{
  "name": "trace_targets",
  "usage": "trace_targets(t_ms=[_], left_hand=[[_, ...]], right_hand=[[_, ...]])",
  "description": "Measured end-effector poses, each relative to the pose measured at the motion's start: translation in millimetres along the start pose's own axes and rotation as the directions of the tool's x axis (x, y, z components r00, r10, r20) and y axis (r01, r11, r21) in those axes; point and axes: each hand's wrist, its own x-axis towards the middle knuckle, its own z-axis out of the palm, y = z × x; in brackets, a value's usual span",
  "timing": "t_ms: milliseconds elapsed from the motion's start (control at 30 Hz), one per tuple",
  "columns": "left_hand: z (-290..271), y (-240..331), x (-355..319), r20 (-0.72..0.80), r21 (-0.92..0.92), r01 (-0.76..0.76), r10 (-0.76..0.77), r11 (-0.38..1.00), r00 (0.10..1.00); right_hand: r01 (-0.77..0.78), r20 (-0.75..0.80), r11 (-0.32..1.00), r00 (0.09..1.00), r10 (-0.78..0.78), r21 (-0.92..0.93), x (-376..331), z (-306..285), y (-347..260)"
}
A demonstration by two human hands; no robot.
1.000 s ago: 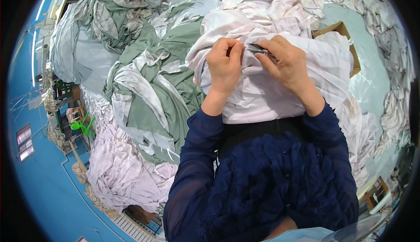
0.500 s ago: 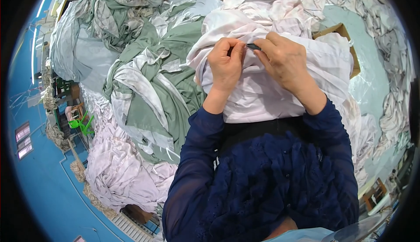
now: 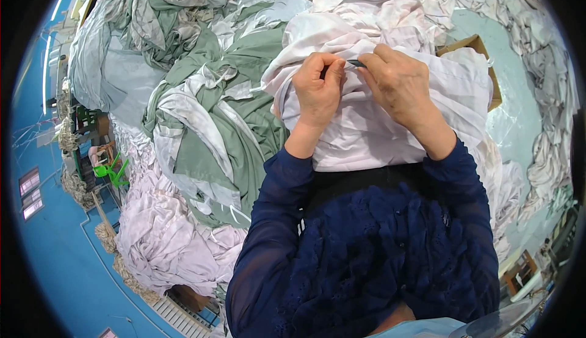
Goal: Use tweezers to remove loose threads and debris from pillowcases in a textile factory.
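Observation:
A pale pinkish-white cloth (image 3: 372,139) lies bunched across my lap. Over its upper part, my left hand (image 3: 317,90) is closed, thumb and forefinger pinching a bit of the cloth. My right hand (image 3: 397,81) grips a small dark pointed tool (image 3: 354,62), whose tip points at the left fingertips. Most of the tool is hidden in the right fingers, so its exact kind does not show. Both hands are close together, only a narrow gap apart.
Green and white cloth (image 3: 256,118) is heaped at my left, with a pinkish-white pile (image 3: 177,234) nearer. Beyond my right hand stands an open cardboard box (image 3: 493,87). More pale cloth (image 3: 543,112) lines the far right. A bright green plastic object (image 3: 113,172) is at the far left.
Both hands have shifted very slightly to the right. The dark tool's tip is a little farther from the left fingertips. The cloth stays nearly the same.

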Motion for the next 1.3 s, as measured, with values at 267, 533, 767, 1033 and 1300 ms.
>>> trace_targets(t_ms=[267,533,767,1033,1300], left_hand=[[0.6,17.9,-7.9,0.025,0.019,0.028,-0.028,0.999,0.999],[33.0,42.6,-9.1,0.129,0.256,-0.266,0.240,0.929,0.962],[58.4,48.8,-10.1,0.206,0.302,-0.303,0.248,0.904,0.947],[16.8,48.5,3.2,0.155,0.384,-0.244,0.199,0.891,0.968],[-55.3,38.1,5.3,0.194,0.709,-0.139,-0.002,0.691,0.981]], right_hand=[[-0.359,0.176,0.451,0.900,0.398,0.817,-15.2,-5.2,15.4],[-0.334,0.208,0.324,0.906,0.368,0.885,-25.5,1.4,14.6],[-0.204,-0.171,0.734,0.900,0.402,0.648,-36.5,-5.5,31.6],[-0.475,-0.330,0.603,0.539,0.775,0.640,-99.2,-89.5,174.7],[-0.751,-0.515,0.625,0.630,0.581,-0.213,-206.4,-95.0,388.9]])
